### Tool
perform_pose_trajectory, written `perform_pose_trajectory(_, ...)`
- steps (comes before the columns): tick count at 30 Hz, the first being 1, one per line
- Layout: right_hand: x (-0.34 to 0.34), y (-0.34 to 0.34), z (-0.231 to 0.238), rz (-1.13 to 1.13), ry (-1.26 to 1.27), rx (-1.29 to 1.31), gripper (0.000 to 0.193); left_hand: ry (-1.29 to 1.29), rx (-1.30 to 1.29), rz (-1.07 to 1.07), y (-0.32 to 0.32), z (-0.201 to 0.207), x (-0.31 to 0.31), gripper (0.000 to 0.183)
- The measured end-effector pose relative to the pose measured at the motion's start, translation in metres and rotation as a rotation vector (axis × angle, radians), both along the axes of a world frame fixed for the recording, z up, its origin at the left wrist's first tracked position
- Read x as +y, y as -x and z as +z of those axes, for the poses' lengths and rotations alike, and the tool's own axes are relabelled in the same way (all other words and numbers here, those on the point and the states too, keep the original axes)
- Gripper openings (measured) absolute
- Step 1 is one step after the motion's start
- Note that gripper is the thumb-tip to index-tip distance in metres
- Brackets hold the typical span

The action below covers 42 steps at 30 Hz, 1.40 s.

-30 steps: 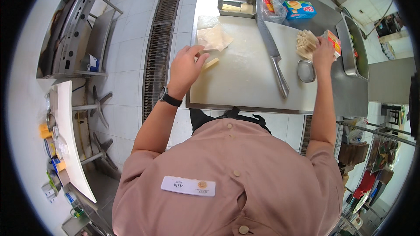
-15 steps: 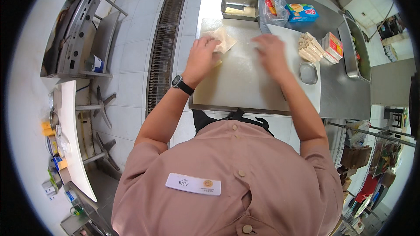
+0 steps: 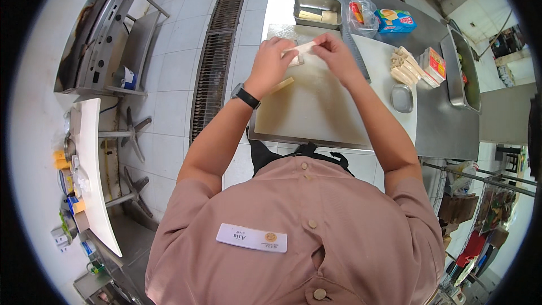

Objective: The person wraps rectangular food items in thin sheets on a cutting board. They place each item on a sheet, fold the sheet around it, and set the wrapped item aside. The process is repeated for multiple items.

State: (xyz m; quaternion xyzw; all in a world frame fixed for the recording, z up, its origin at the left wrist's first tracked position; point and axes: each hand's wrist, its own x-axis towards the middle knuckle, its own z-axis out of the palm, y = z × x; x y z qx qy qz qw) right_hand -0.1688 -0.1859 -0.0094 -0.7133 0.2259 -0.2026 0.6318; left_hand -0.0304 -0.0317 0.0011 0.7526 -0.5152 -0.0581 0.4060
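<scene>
My left hand [image 3: 271, 63] and my right hand [image 3: 336, 58] are raised over the far part of a white cutting board [image 3: 316, 116]. Both pinch a thin pale wrapper sheet [image 3: 305, 47], which is stretched between their fingertips. Under it, more pale wrapper [image 3: 297, 60] shows on the board, partly hidden by the left fingers. A pale yellow cheese stick [image 3: 283, 85] lies on the board beside my left wrist. To the right of my right hand rests a long grey blade [image 3: 357, 56].
Beyond the board stands a steel tin [image 3: 318, 21] holding pale sticks. Nearby are a plastic bag [image 3: 363, 17] and a blue box [image 3: 397, 21]. On the right are stacked wrapped rolls [image 3: 405, 66], a small metal dish [image 3: 402, 98], red-and-white packs [image 3: 433, 68] and a deep steel pan [image 3: 473, 86].
My right hand has moved left and far to meet the left one. The wrapper that lay under my left hand is now held up between both hands. The cheese stick is more exposed.
</scene>
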Motion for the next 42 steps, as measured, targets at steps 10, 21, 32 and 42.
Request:
perform_pose_trajectory(10,-0.007,0.072,0.024,0.058,0.346,0.107,0.018,0.008,-0.031,-0.206,0.038,0.016,0.008,0.015)
perform_pose_trajectory(21,0.036,0.109,0.004,-0.028,-0.124,0.238,0.016,-0.207,0.691,-0.101,0.066,-0.004,0.033,0.027)
perform_pose_trajectory(32,0.044,0.098,0.0,-0.257,0.603,0.263,0.028,-0.24,-0.209,0.199,0.055,-0.01,0.069,0.028)
perform_pose_trajectory(42,0.06,0.092,0.012,-0.059,0.518,0.227,0.033,0.029,-0.028,-0.197,0.077,-0.01,0.03,0.017)
